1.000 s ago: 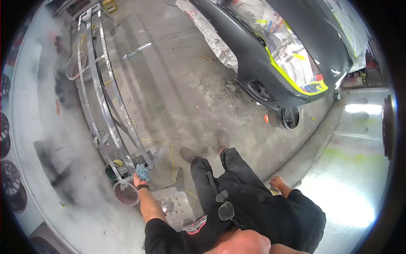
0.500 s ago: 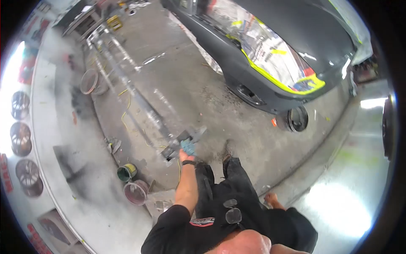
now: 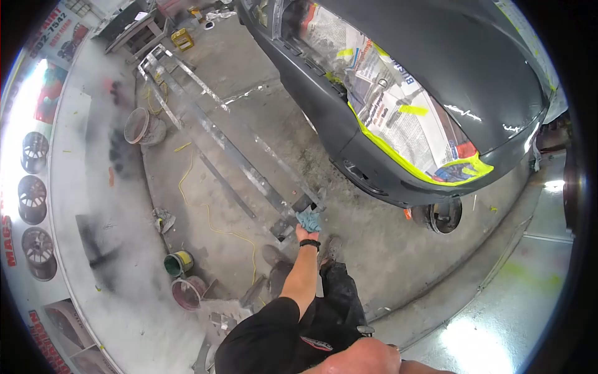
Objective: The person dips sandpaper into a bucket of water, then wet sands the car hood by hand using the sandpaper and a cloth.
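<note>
My left hand (image 3: pixel 307 233) is closed around a crumpled blue cloth (image 3: pixel 309 219). It is at the near end of a long, paint-spotted metal frame (image 3: pixel 230 154), where the cloth lies against a dark plate; how firmly the fingers grip the frame is hidden. A dark band circles my left wrist. Of my right side only a bit of arm shows at the bottom edge, and the right hand is out of sight. To the right of the frame stands a dark grey car body (image 3: pixel 374 156), its window opening covered with newspaper (image 3: pixel 389 93) and bright yellow tape.
Along the left wall stand a whitish bucket (image 3: pixel 144 127), a green-lined can (image 3: pixel 179 263) and a pinkish bucket (image 3: pixel 188 293). A yellow cord (image 3: pixel 208 215) snakes over the concrete floor. By the car's lower end is a black bucket (image 3: pixel 443 216). A yellow container (image 3: pixel 182 39) stands farther off.
My left hand and the near end of the metal frame have shifted right in view. The car appears lower as the view moved. My right hand has dropped out of sight.
</note>
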